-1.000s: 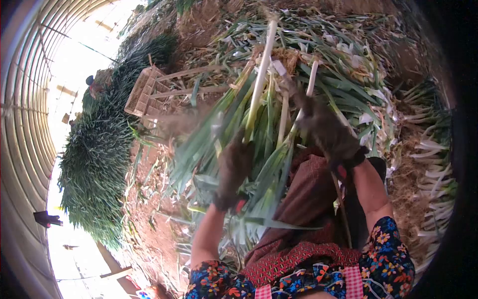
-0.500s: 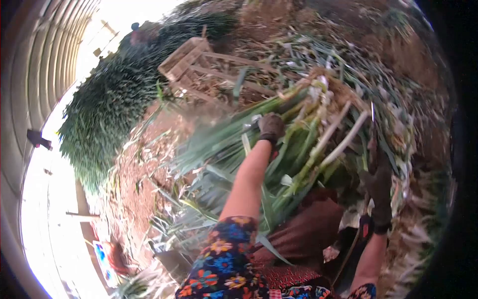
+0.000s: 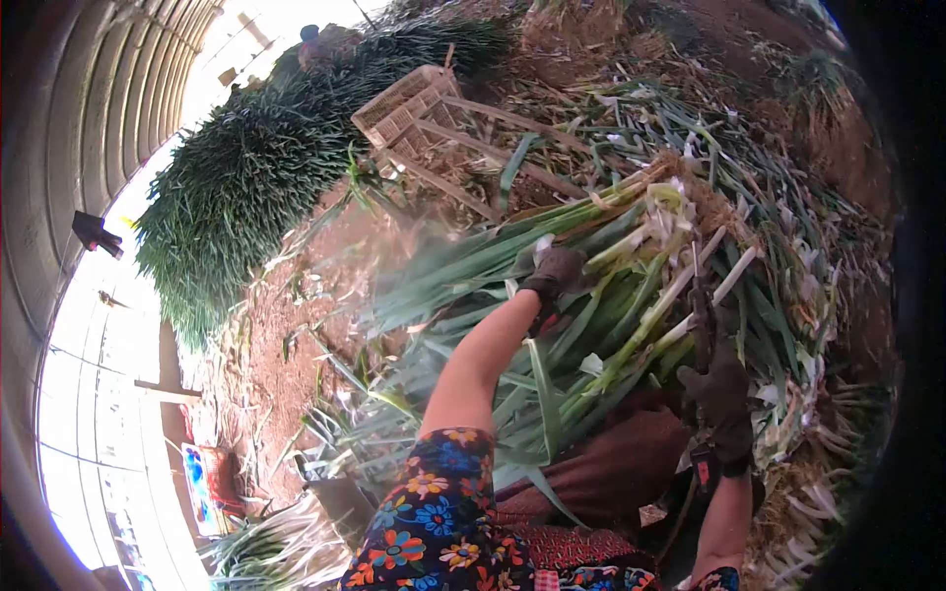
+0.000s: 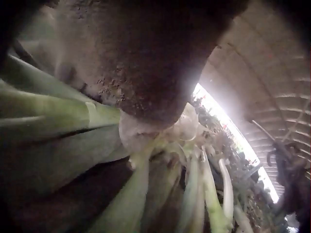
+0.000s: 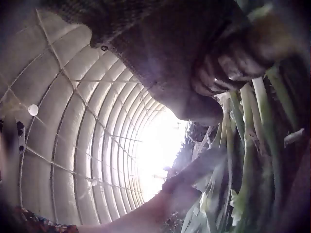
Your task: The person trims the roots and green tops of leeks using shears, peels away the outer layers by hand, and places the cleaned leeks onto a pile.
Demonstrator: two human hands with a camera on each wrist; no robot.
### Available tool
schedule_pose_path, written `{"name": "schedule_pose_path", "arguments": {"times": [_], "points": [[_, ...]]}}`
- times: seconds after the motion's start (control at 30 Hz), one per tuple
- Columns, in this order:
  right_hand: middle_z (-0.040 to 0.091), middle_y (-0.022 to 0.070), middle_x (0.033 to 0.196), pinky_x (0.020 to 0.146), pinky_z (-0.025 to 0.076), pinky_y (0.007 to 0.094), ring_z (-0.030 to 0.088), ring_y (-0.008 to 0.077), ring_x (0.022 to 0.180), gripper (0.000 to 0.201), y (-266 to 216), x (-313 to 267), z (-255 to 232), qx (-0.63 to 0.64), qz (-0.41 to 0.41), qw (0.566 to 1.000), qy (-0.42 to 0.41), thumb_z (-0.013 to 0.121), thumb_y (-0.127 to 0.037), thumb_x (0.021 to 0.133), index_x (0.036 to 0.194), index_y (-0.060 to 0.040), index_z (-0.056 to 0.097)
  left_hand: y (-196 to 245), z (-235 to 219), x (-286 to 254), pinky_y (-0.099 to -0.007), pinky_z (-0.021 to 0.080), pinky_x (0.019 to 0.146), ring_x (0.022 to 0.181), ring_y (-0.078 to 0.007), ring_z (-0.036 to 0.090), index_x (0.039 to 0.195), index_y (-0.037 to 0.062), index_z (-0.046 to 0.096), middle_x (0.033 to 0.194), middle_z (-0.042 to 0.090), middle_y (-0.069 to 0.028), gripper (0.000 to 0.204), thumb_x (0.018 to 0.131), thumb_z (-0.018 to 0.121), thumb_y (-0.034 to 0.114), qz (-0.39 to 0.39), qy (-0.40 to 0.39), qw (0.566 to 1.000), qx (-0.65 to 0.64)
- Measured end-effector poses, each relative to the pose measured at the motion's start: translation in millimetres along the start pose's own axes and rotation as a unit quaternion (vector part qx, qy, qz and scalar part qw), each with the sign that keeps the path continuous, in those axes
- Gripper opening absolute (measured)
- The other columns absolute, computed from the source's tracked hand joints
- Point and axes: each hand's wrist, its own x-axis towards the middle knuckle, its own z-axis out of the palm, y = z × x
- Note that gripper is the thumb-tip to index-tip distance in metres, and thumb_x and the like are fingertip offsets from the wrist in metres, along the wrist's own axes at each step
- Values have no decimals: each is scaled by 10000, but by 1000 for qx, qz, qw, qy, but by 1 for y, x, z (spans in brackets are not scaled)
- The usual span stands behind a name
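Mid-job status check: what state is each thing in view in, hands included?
Left hand: gloved, on the leeks; grip unclear.
Right hand: gloved, fingers curled round the tool.
Tool: held, thin end pointing away from the person.
Leeks: lying in a loose pile, roots on some.
Heap: piled up, leaves green.
Crate: unheld, contents unclear.

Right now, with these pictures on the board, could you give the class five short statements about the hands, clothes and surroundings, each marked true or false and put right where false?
1. The left hand and the right hand wear dark gloves. True.
2. The clothing is plain white. False: the left sleeve is dark with bright flowers.
3. The left hand is among green stalks. True.
4. The right hand lies on the biggest leafy heap. False: the big green pile is apart from both hands.
5. A curved, ribbed wall shows at the head view's left. True.
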Motion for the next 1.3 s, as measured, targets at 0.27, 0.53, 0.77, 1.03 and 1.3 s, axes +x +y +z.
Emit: {"name": "schedule_pose_path", "arguments": {"times": [0.27, 0.53, 0.77, 1.03, 1.3], "points": [[595, 234, 1240, 964, 462, 418, 581, 400, 1136, 802, -45, -40, 1, 101, -74, 990, -60, 726, -256, 750, 1454, -57, 398, -51, 33, -107, -412, 525, 883, 1003, -324, 664, 1206, 10, 621, 1109, 688, -176, 734, 675, 848, 462, 25, -71, 894, -443], [638, 276, 1030, 858, 491, 479, 631, 426, 970, 746, -79, -109, 28, -69, -86, 984, -138, 699, -322, 767, 1373, 23, 436, -55, 51, -141, -457, 527, 715, 753, -314, 664, 987, 31, 684, 864, 677, -160, 363, 792, 730, 334, 27, -45, 949, -311], [661, 265, 917, 781, 502, 537, 649, 455, 884, 613, -82, -132, 68, -76, -22, 980, -183, 700, -367, 761, 1199, 17, 508, 41, -28, -187, -481, 531, 714, 801, -413, 666, 893, 43, 682, 819, 674, -219, 315, 804, 689, 345, 9, 29, 997, -70], [659, 255, 900, 757, 506, 528, 650, 456, 863, 552, -71, -132, 95, -76, -54, 983, -156, 709, -358, 745, 1114, 3, 515, 28, -7, -207, -523, 499, 691, 780, -444, 641, 918, 36, 625, 811, 657, -229, 328, 773, 709, 317, 33, 107, 990, -85], [664, 249, 895, 764, 510, 518, 656, 434, 855, 497, -86, -107, 73, -22, -53, 980, -189, 694, -317, 727, 1082, -8, 533, 41, -36, -244, -518, 521, 685, 767, -424, 676, 959, 50, 662, 799, 687, -221, 345, 772, 708, 335, -63, -1, 995, -74]]}}
